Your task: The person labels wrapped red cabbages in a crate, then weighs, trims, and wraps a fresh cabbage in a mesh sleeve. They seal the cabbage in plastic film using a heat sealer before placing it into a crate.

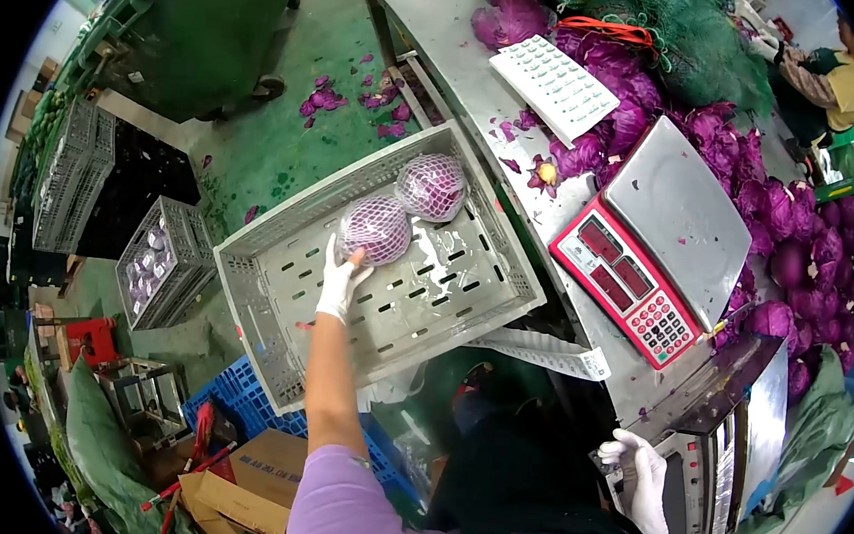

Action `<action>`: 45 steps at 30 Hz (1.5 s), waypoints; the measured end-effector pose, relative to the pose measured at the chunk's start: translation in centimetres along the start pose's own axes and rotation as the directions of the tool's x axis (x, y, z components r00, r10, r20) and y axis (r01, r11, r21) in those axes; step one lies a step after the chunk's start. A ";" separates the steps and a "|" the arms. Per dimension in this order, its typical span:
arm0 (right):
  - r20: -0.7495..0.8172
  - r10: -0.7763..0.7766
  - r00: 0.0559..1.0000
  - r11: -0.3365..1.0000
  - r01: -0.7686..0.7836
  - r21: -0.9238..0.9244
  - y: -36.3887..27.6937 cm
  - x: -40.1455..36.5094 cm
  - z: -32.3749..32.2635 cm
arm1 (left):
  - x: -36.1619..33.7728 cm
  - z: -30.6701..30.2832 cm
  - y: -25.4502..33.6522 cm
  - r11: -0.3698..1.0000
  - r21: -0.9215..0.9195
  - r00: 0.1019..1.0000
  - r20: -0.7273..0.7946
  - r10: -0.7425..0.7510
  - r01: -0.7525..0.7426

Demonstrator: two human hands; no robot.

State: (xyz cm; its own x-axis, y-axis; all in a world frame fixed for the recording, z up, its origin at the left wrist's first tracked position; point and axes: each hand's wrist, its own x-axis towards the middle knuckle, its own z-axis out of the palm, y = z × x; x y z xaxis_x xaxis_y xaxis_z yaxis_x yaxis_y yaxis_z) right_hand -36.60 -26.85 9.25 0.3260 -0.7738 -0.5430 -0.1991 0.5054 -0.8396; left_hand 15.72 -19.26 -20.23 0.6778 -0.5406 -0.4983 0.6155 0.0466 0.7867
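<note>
Two red cabbages in white netting and clear wrap sit in a grey plastic crate (283, 311). My left hand (343, 278), in a white glove with the thumb tip bare, cups the nearer red cabbage (378, 231) from its lower left side. The other red cabbage (431, 187) rests just beyond, close against it. My right hand (643, 485), also gloved, is at the lower right beside a label printer (686, 478). Its fingers are curled together; what they hold, if anything, I cannot tell.
A red scale (630, 273) stands on the metal table (423, 1) beside a white keypad panel (553, 88). Loose red cabbages (798, 266) pile behind it. A green bin (195, 28), a smaller crate (168, 267) and a cardboard box (255, 479) stand left. Another person (842, 89) is far right.
</note>
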 end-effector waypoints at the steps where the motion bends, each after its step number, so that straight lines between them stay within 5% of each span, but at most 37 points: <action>1: 0.008 -0.001 1.000 1.000 0.001 -0.015 0.0 0.1 0.0 | -0.2 1.9 0.8 0.992 0.123 0.997 -0.080 -0.001 0.011; 4: 0.022 -0.010 1.000 0.998 0.011 -0.062 -0.1 0.1 -0.2 | 0.5 3.4 0.9 0.960 0.282 0.980 -0.192 0.061 -0.004; 8: 0.014 -0.040 0.999 0.993 0.042 -0.113 0.1 -0.3 -1.1 | 4.0 1.3 -1.4 0.904 0.291 0.899 -0.218 0.381 -0.313; 11: 0.002 -0.033 0.999 0.988 0.032 -0.149 -0.1 -0.8 -1.6 | 4.3 2.5 -0.3 0.981 0.160 0.898 -0.407 0.167 -0.110; 14: 0.008 -0.040 0.999 0.974 0.041 -0.221 -1.0 -1.2 -1.6 | 4.5 3.3 0.5 0.986 0.164 0.903 -0.423 0.080 -0.010; 18: 0.001 0.006 1.000 0.971 -0.006 -0.240 -1.7 -2.0 -2.1 | 4.4 2.8 0.9 0.977 0.178 0.943 -0.329 -0.053 0.117; 20: 0.020 -0.033 0.999 0.967 0.037 -0.253 -2.5 -2.6 -2.7 | 11.1 -3.6 -1.1 0.960 0.214 0.983 -0.054 -0.174 0.181; 21: 0.000 -0.035 0.999 0.977 0.034 -0.208 -2.6 -3.2 -3.0 | 14.5 -5.5 -2.0 0.806 0.592 0.994 -0.067 0.086 -0.030; 22: -0.010 -0.038 0.999 0.986 0.036 -0.164 -2.7 -3.6 -3.4 | 9.5 1.3 1.3 0.941 0.322 0.965 -0.263 -0.018 0.105; 24: -0.027 -0.080 0.996 0.985 0.075 -0.154 -2.8 -4.6 -4.3 | 6.2 8.5 5.9 0.978 0.165 0.946 -0.318 -0.067 0.125; 26: -0.035 -0.118 0.992 0.984 0.112 -0.138 -2.5 -5.6 -5.7 | 1.7 18.7 8.5 0.965 0.203 0.918 -0.325 0.226 -0.165; 28: -0.071 -0.134 0.988 0.986 0.126 -0.108 -2.5 -6.7 -7.1 | -4.0 29.2 10.1 0.961 0.238 0.903 -0.366 0.225 -0.143; 31: -0.157 -0.307 0.939 0.937 0.269 -0.222 -1.9 -8.0 -9.9 | -9.0 40.7 9.1 0.746 0.284 0.796 0.132 0.591 -0.602; 32: -0.173 -0.317 0.933 0.937 0.280 -0.207 -1.8 -8.5 -11.0 | -9.9 44.5 7.9 0.653 0.253 0.700 0.288 0.653 -0.713; 34: -0.264 -0.407 0.874 0.895 0.324 -0.307 -1.7 -9.3 -13.4 | -10.0 51.9 3.4 0.386 0.101 0.373 0.561 0.739 -0.917; 35: -0.298 -0.469 0.831 0.864 0.361 -0.351 -1.5 -9.6 -14.6 | -18.3 56.9 2.5 0.570 0.008 0.442 0.639 0.629 -0.822; 37: -0.366 -0.492 0.790 0.860 0.375 -0.345 -0.9 -10.1 -17.0 | -24.5 63.6 -2.1 0.794 0.177 0.481 0.862 0.160 -0.581; 38: -0.404 -0.504 0.763 0.859 0.396 -0.324 -0.8 -10.4 -18.2 | -24.2 65.6 -6.2 0.919 0.237 0.339 0.933 -0.124 -0.316; 40: -0.457 -0.465 0.758 0.885 0.379 -0.272 -0.8 -11.2 -20.5 | -26.6 70.1 -14.2 0.834 0.503 0.325 0.846 -0.423 -0.225; 43: -0.525 -0.464 0.713 0.886 0.369 -0.281 0.1 -11.6 -24.1 | -32.0 75.0 -20.3 0.500 0.712 0.307 0.680 -0.666 -0.493; 45: -0.575 -0.449 0.684 0.893 0.356 -0.275 0.5 -12.1 -26.1 | -30.1 77.9 -25.7 0.287 0.533 0.286 0.749 -0.598 -0.796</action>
State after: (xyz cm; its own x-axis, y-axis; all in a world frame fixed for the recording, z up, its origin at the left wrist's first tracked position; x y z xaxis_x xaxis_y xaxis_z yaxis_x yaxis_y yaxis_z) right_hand -64.74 -27.19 15.06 -0.2191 -0.9757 -0.0001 -0.3154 0.0710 -0.9463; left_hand -51.87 -69.65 2.94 -0.4755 -0.8113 -0.3400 -0.5770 -0.0041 0.8167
